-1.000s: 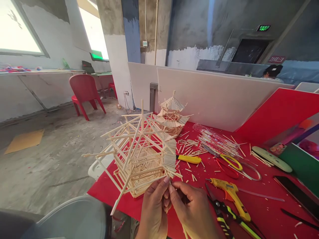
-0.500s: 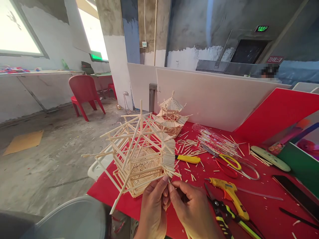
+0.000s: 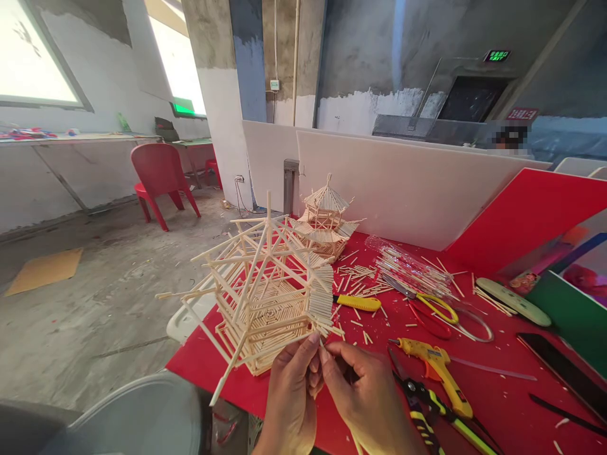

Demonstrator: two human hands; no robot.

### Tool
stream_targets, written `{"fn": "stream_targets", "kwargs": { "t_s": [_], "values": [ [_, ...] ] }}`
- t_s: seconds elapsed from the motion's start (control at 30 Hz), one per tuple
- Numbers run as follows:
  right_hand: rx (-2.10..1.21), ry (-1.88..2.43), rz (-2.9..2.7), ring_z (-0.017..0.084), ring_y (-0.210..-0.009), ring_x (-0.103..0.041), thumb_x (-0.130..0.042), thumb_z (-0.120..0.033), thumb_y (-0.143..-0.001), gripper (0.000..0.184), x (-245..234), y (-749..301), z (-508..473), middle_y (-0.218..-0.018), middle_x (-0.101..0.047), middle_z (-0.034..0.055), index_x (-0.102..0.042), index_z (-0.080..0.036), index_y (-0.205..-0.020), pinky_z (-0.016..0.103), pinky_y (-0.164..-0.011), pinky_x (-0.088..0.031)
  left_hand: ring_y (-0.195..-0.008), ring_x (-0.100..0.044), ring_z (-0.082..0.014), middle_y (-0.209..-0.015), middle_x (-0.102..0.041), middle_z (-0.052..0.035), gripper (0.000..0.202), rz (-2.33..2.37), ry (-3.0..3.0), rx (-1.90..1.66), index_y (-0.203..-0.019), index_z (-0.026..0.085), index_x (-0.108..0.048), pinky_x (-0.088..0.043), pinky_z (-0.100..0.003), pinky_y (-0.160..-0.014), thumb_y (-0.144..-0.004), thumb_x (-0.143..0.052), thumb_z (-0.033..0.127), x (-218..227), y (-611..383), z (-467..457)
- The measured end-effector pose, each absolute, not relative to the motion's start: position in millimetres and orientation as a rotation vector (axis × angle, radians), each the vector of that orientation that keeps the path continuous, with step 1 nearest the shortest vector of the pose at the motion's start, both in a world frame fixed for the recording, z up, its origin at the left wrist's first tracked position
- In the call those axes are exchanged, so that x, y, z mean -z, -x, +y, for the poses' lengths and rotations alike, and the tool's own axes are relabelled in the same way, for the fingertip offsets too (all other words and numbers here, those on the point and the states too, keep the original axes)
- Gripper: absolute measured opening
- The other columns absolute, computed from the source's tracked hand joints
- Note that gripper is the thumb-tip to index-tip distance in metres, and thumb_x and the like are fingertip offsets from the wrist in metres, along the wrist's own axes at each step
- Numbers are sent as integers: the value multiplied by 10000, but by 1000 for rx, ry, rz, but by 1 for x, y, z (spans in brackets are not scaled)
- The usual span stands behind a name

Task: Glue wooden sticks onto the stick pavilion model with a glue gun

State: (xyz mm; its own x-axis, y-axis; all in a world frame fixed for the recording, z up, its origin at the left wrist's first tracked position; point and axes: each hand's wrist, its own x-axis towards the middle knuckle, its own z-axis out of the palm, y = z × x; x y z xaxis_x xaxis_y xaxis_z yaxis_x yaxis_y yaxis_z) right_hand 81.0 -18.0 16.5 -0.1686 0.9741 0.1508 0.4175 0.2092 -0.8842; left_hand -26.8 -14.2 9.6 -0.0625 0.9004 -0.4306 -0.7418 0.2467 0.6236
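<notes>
A large stick-built roof frame (image 3: 263, 291) lies tilted on the red table (image 3: 474, 392). My left hand (image 3: 291, 398) and my right hand (image 3: 367, 401) meet at its lower right edge, fingertips pinched together around a thin stick end there. A small finished stick pagoda (image 3: 326, 218) stands farther back on the table.
A yellow glue gun (image 3: 439, 373), pliers (image 3: 424, 411), yellow-handled scissors (image 3: 429, 300), a yellow knife (image 3: 358, 303), a bag of sticks (image 3: 410, 265) and several loose stick bits lie right of the frame. White boards (image 3: 403, 183) back the table. A red chair (image 3: 159, 174) stands at left.
</notes>
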Motion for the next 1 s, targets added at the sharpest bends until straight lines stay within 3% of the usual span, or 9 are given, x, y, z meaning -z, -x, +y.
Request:
{"fn": "stream_targets", "kwargs": {
  "t_s": [0.23,0.43,0.57,0.7,0.87,1.0],
  "values": [
    [-946,1319,-1720,107,-543,-577,-490,-487,-945,375,-26,-85,-23,-614,-661,-6,-674,-205,-780,184,-512,-389,-406,-310,-28,-462,-434,68,409,921,-227,-1379,-533,156,-523,-192,-193,-403,-562,-883,348,-12,26,-15],
    [-669,1480,-1749,112,-512,-504,-426,-490,-974,460,-16,-118,-34,-535,-560,-13,-587,-202,-653,216,-518,-356,-406,-312,-26,-484,-442,74,384,884,-283,-1370,-586,156,-532,-196,-175,-390,-582,-880,317,-15,28,-12],
    [-569,1671,-1671,174,-603,-641,-485,-507,-931,371,4,-164,-44,-673,-695,36,-697,-211,-858,245,-566,-445,-407,-315,-26,-492,-439,76,389,871,-323,-1361,-596,157,-527,-211,-166,-379,-578,-884,310,-16,28,-9],
    [-447,1966,-1642,221,-651,-676,-479,-531,-899,355,26,-216,-59,-757,-720,44,-698,-255,-949,285,-521,-482,-407,-310,-29,-492,-425,80,397,866,-353,-1357,-597,162,-516,-221,-160,-374,-584,-883,314,-16,28,-8],
    [-171,2109,-1831,308,-1088,-633,-514,-576,-848,504,56,-249,-79,-1190,-645,110,-617,-238,-1208,397,-781,-563,-403,-308,-30,-485,-429,80,410,871,-346,-1360,-598,163,-514,-221,-160,-370,-565,-892,319,-15,27,-8],
    [-88,2152,-1933,352,-1176,-582,-495,-595,-845,611,70,-251,-85,-1275,-595,154,-569,-187,-1294,471,-889,-541,-400,-302,-28,-475,-424,81,423,870,-332,-1354,-587,164,-503,-227,-165,-373,-554,-895,320,-17,27,-9]
  ]
}}
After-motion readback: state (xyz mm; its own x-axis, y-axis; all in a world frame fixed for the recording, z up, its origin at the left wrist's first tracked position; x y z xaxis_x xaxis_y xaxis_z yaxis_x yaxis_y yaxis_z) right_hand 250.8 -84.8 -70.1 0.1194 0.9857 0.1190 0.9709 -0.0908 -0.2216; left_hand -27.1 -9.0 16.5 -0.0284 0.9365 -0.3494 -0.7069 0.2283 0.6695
